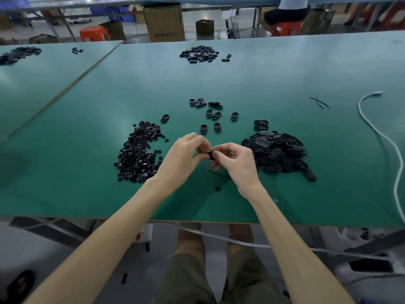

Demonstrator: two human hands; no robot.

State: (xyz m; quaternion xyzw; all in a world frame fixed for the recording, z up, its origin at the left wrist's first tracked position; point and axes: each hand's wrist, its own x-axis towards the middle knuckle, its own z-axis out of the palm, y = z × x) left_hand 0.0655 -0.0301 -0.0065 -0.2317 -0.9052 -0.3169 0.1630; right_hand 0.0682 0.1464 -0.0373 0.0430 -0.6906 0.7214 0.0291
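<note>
My left hand [183,157] and my right hand [235,163] meet above the green table [285,73], and together their fingertips pinch one small black plastic part [210,155]. Most of that part is hidden by the fingers. A heap of small round black pieces [138,153] lies just left of my left hand. A pile of larger oval black shells [278,151] lies just right of my right hand. Several single oval shells [215,116] are spread out on the table beyond my hands.
A thin black strip [219,174] and a small black round piece [217,188] lie under my hands. A white cable [377,128] runs down the right side. Another pile of black parts [200,54] sits far back. Boxes, orange stools and a seated person are beyond the table.
</note>
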